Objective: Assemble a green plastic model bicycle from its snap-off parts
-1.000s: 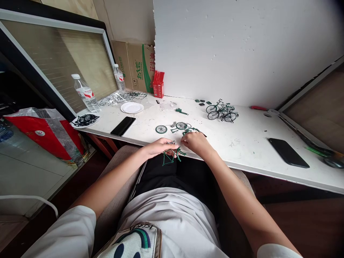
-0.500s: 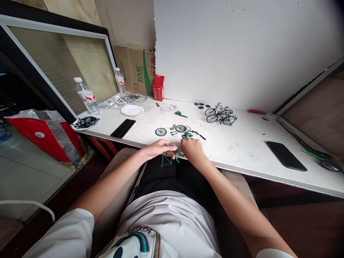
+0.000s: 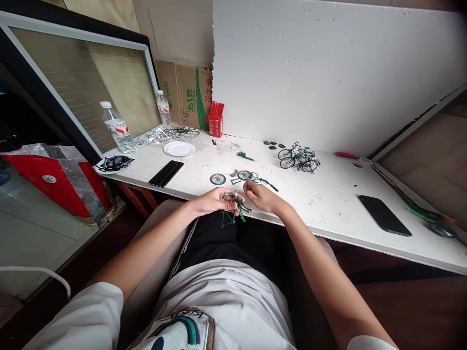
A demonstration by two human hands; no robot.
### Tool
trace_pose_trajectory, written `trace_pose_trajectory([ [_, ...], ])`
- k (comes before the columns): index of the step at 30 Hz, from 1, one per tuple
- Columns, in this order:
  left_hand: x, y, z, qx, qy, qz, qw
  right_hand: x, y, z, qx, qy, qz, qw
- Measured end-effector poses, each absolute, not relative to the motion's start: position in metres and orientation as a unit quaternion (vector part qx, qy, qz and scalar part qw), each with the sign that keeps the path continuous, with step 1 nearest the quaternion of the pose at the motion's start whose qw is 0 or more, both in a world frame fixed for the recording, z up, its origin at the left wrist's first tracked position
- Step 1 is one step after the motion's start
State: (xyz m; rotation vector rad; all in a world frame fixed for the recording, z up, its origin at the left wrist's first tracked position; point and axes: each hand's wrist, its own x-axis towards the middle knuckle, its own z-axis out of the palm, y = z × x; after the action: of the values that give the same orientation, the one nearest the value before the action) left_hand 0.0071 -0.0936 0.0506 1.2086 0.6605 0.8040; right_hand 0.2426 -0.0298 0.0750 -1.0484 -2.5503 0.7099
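Note:
My left hand (image 3: 213, 201) is closed round a small green model bicycle frame (image 3: 233, 214), held just off the near edge of the white table (image 3: 328, 199), above my lap. My right hand (image 3: 263, 196) pinches at the top of the same frame, fingers pressed together on a small part I cannot make out. Just beyond my hands, loose green wheels (image 3: 218, 179) and other small parts (image 3: 251, 178) lie on the table. Finished green model bicycles (image 3: 299, 158) stand further back.
Two black phones (image 3: 167, 173) (image 3: 384, 221) lie on the table. A white plate (image 3: 179, 148), plastic sprues (image 3: 164, 134), two water bottles (image 3: 117, 127), a red carton (image 3: 216, 119) and a cardboard box (image 3: 186, 95) are at the back left. A white foam board (image 3: 328, 73) backs the table.
My right hand lifted slightly from the table edge and shifted on the frame. The frame has turned a little in my left hand. The view drifted slightly.

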Motion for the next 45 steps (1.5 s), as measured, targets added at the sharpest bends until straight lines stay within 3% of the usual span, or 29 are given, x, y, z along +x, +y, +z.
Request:
trace_pose_trajectory([
  [4,0.007,-0.096,0.06,0.568,0.308,0.347,0.68,0.244,-0.03,0.076,-0.266,-0.835,0.436,0.204],
  [7,0.004,-0.095,0.062,0.587,0.324,0.342,0.658,0.241,-0.034,0.082,-0.223,-0.805,0.509,0.209],
  [12,-0.001,-0.09,0.061,0.631,0.353,0.349,0.596,0.242,-0.03,0.082,-0.176,-0.837,0.481,0.195],
  [19,0.0,-0.091,0.065,0.642,0.381,0.36,0.56,0.248,-0.022,0.078,-0.199,-0.813,0.491,0.241],
  [32,0.008,-0.102,0.076,0.605,0.34,0.332,0.64,0.25,-0.018,0.072,-0.16,-0.755,0.606,0.194],
  [45,0.006,-0.101,0.073,0.599,0.331,0.318,0.656,0.244,-0.023,0.066,-0.133,-0.757,0.619,0.158],
])
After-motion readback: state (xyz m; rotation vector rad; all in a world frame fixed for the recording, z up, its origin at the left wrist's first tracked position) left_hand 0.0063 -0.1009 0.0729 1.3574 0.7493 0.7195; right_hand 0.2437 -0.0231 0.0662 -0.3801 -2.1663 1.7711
